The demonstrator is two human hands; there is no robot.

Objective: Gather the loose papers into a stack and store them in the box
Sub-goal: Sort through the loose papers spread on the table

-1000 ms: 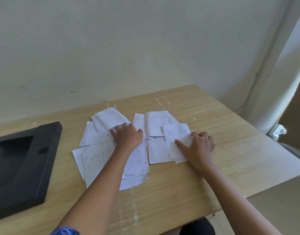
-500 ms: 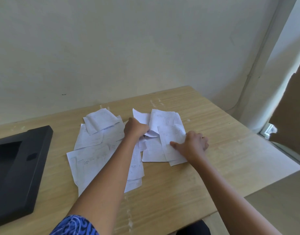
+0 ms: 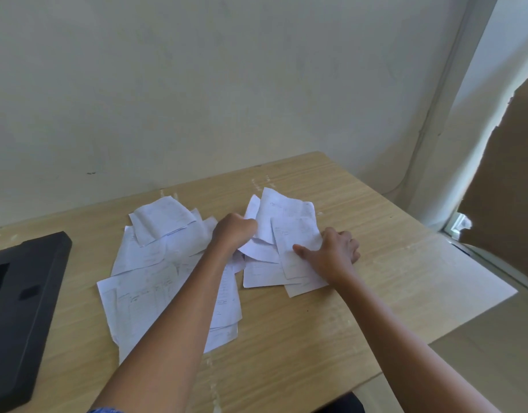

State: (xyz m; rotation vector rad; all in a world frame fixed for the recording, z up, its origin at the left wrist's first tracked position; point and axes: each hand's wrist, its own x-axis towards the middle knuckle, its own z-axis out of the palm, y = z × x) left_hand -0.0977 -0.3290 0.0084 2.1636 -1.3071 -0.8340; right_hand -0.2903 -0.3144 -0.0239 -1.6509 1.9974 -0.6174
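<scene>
Several loose white papers (image 3: 155, 281) lie scattered over the middle of the wooden table (image 3: 391, 263). My left hand (image 3: 234, 232) is closed on the left edge of the right-hand group of papers (image 3: 282, 217), lifting those sheets off the table. My right hand (image 3: 331, 254) grips the right side of the same group, thumb on top of a sheet and fingers curled under its edge. The black box (image 3: 27, 296) sits open at the table's left edge, partly cut off by the frame.
A pale wall rises right behind the table. A brown cardboard sheet (image 3: 507, 186) stands at the far right beyond the table's corner. The table's front edge runs just below my forearms.
My left hand has left the left-hand pile, moved right and closed on the right-hand papers, which now rise off the table. My right hand stays on the same sheets.
</scene>
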